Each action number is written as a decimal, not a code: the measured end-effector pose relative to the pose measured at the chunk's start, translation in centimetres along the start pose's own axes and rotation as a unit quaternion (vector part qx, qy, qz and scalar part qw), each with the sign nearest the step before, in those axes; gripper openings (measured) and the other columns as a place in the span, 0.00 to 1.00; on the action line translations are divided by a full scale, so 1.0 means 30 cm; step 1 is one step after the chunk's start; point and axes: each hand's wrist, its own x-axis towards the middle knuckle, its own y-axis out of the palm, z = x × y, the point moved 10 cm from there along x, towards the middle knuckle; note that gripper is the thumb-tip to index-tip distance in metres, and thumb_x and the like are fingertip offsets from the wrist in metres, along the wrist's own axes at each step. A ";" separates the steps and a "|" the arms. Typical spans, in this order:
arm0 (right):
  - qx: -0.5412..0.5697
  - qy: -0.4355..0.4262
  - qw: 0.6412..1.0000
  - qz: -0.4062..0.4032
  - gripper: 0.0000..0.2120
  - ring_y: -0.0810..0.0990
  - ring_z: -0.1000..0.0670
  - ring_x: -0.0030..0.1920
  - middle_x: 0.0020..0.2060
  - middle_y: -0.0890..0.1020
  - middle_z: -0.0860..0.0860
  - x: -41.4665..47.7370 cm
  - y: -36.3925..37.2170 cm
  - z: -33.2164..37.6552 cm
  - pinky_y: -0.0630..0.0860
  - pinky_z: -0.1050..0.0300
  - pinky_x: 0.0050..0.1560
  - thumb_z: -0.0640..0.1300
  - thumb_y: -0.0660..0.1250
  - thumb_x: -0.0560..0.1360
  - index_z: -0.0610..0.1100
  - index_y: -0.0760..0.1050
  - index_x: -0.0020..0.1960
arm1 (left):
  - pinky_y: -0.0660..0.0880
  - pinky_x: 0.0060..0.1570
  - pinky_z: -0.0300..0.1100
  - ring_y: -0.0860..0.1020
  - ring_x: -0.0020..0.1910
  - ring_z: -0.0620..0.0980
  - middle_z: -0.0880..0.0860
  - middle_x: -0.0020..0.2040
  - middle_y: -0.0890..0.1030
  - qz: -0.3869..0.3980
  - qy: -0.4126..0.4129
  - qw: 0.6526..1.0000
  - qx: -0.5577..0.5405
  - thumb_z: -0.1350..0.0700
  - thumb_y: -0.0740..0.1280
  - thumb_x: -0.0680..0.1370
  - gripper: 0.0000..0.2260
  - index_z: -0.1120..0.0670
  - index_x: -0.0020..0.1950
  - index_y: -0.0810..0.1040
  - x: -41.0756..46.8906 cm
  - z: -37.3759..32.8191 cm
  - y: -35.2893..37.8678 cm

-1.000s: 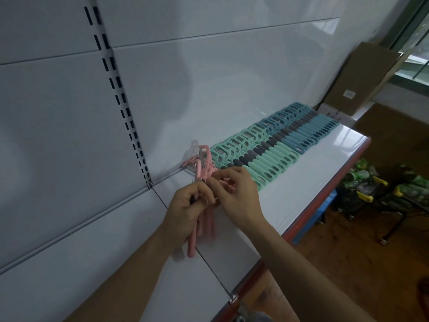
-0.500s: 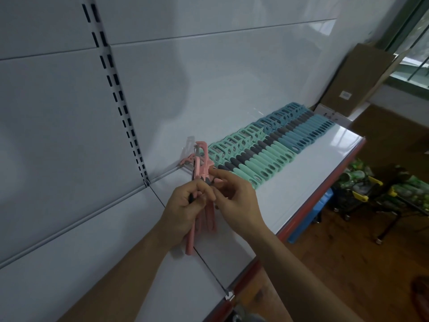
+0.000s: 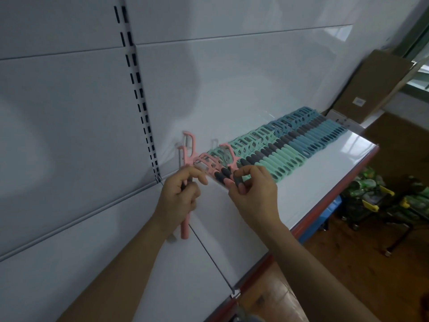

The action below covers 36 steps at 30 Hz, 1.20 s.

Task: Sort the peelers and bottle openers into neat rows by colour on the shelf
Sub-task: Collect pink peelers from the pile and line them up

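Observation:
A row of mint-green peelers (image 3: 274, 159) and then blue peelers (image 3: 325, 135) lies on the white shelf (image 3: 320, 180), heads toward the back wall. My left hand (image 3: 178, 201) grips a bundle of upright pink peelers (image 3: 189, 149); one pink handle sticks out below the fist. My right hand (image 3: 253, 194) pinches the dark grips of two pink peelers (image 3: 216, 166) that lie at the left end of the mint row, their heads pointing to the wall.
The shelf has a red front edge (image 3: 325, 210) and a slotted upright (image 3: 141, 98) in the white back panel. A cardboard box (image 3: 371, 87) leans at the far right end. Carts with green goods (image 3: 383, 198) stand on the wooden floor below.
My right hand has drawn two pink peelers out of the left hand's bundle and moved them right, down beside the mint row. The left hand keeps the others upright.

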 end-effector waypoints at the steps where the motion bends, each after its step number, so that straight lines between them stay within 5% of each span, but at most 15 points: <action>1: -0.010 -0.010 1.000 0.000 0.10 0.77 0.52 0.41 0.47 0.75 0.57 0.003 0.003 -0.001 0.69 0.72 0.42 0.41 0.76 0.73 0.51 0.77 0.47 | 0.59 0.28 0.43 0.61 0.28 0.48 0.57 0.48 0.78 0.013 -0.001 1.000 0.000 0.74 0.56 0.78 0.19 0.53 0.40 0.79 -0.001 -0.007 0.004; 3: -0.025 -0.044 0.999 0.006 0.10 0.78 0.51 0.42 0.46 0.77 0.56 0.005 0.020 0.008 0.72 0.69 0.44 0.37 0.75 0.72 0.49 0.79 0.47 | 0.63 0.27 0.42 0.66 0.30 0.48 0.53 0.56 0.80 0.041 0.009 0.999 0.013 0.69 0.58 0.77 0.17 0.50 0.37 0.78 -0.004 -0.022 0.010; 5: -0.056 -0.105 0.993 0.017 0.11 0.80 0.49 0.43 0.48 0.82 0.51 0.000 0.042 0.052 0.76 0.61 0.45 0.34 0.74 0.70 0.45 0.82 0.50 | 0.68 0.32 0.44 0.72 0.38 0.49 0.61 0.55 0.78 0.067 0.032 0.995 0.064 0.65 0.60 0.75 0.17 0.44 0.37 0.78 -0.003 -0.038 0.011; 8: -0.097 -0.189 0.977 0.035 0.14 0.83 0.47 0.46 0.48 0.85 0.49 -0.007 0.082 0.110 0.79 0.57 0.43 0.33 0.75 0.68 0.43 0.84 0.52 | 0.70 0.48 0.40 0.75 0.53 0.42 0.54 0.54 0.75 0.094 0.067 0.986 0.122 0.65 0.62 0.76 0.17 0.42 0.39 0.79 -0.008 -0.042 0.019; 11: -0.132 -0.223 0.964 0.056 0.12 0.82 0.45 0.47 0.49 0.85 0.48 0.005 0.130 0.107 0.80 0.49 0.43 0.34 0.74 0.70 0.43 0.85 0.52 | 0.69 0.61 0.40 0.72 0.67 0.45 0.55 0.62 0.73 0.098 0.076 0.982 0.144 0.63 0.63 0.79 0.14 0.45 0.42 0.80 -0.009 -0.032 0.025; 13: -0.146 -0.231 0.960 0.064 0.10 0.80 0.44 0.46 0.48 0.85 0.48 0.014 0.152 0.094 0.79 0.49 0.43 0.36 0.74 0.71 0.43 0.85 0.52 | 0.72 0.57 0.40 0.76 0.59 0.45 0.56 0.62 0.72 0.071 0.075 0.984 0.146 0.58 0.64 0.81 0.10 0.45 0.46 0.80 -0.005 -0.020 0.010; 16: -0.144 -0.238 0.958 0.073 0.08 0.79 0.44 0.46 0.48 0.85 0.48 0.019 0.167 0.086 0.77 0.51 0.44 0.37 0.74 0.73 0.43 0.86 0.51 | 0.75 0.40 0.51 0.73 0.40 0.58 0.58 0.53 0.72 0.036 0.067 0.987 0.140 0.54 0.63 0.82 0.08 0.44 0.49 0.80 0.007 -0.004 -0.013; 23: -0.154 -0.263 0.948 0.086 0.07 0.78 0.44 0.44 0.48 0.85 0.48 0.014 0.202 0.090 0.76 0.48 0.44 0.39 0.70 0.76 0.43 0.85 0.53 | 0.71 0.41 0.48 0.73 0.43 0.61 0.60 0.58 0.72 -0.023 0.048 0.994 0.098 0.57 0.60 0.81 0.11 0.42 0.49 0.79 0.017 0.018 -0.041; 29: -0.149 -0.247 0.956 0.052 0.08 0.77 0.46 0.48 0.51 0.84 0.51 -0.008 0.171 0.095 0.75 0.46 0.46 0.45 0.67 0.81 0.46 0.84 0.56 | 0.67 0.34 0.35 0.69 0.35 0.46 0.61 0.51 0.73 -0.015 0.013 0.997 0.077 0.62 0.58 0.71 0.14 0.44 0.40 0.78 0.003 0.005 -0.026; 33: 0.062 -0.098 0.993 0.015 0.05 0.77 0.54 0.40 0.41 0.82 0.54 -0.002 0.073 0.110 0.74 0.59 0.41 0.47 0.70 0.80 0.46 0.80 0.48 | 0.69 0.35 0.45 0.71 0.36 0.55 0.66 0.41 0.71 -0.006 -0.013 1.000 0.026 0.63 0.58 0.71 0.11 0.50 0.40 0.78 -0.002 0.017 -0.008; 36: 0.247 0.033 0.963 0.106 0.10 0.84 0.50 0.39 0.39 0.84 0.49 -0.020 0.149 0.097 0.82 0.50 0.42 0.46 0.75 0.76 0.43 0.76 0.49 | 0.68 0.34 0.46 0.70 0.36 0.60 0.68 0.38 0.69 0.026 -0.038 0.996 -0.081 0.62 0.59 0.73 0.07 0.55 0.41 0.76 -0.013 0.037 0.034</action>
